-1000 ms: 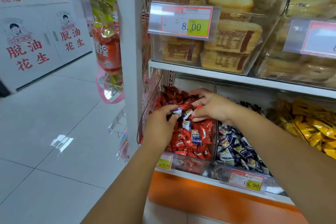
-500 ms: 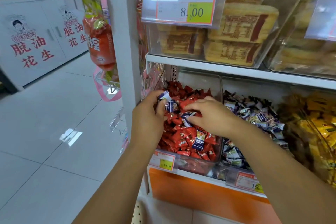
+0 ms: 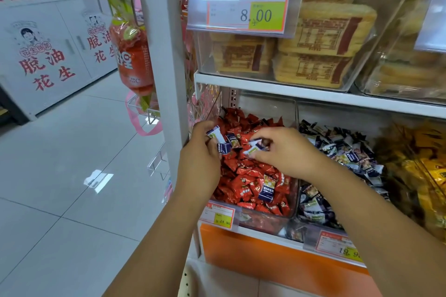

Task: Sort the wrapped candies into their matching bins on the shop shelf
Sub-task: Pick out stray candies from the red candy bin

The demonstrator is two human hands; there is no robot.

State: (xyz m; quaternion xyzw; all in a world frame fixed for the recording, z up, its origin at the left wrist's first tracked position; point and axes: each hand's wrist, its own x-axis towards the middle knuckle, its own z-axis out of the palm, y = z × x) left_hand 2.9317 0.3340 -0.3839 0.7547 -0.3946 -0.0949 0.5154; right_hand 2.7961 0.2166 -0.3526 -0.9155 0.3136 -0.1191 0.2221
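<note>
Navy-and-white wrapped candies (image 3: 215, 134) are clutched in the left hand (image 3: 200, 160), whose fingers curl round a small bunch of them, just inside the left wall of a clear plastic bin (image 3: 260, 223). That bin stands at the left end of the lower white shop shelf (image 3: 265, 90) and is heaped with red wrapped candies (image 3: 243, 173). The right hand (image 3: 286, 152) reaches in from the right, close to the left hand but not touching it. It pinches a single navy-and-white candy (image 3: 253, 147) between thumb and fingertips, just above the red heap. A stray navy candy (image 3: 266, 191) lies among the red ones near the bin's front, below the right wrist and touched by neither hand. The neighbouring clear bin (image 3: 337, 113) to the right holds a pile of matching navy-and-white sweets (image 3: 347, 152), passing under the right forearm. Yellow wrapped candies (image 3: 429, 176) fill the bin beyond. A red-and-yellow price tag (image 3: 220, 215) hangs on the red bin's front.
</note>
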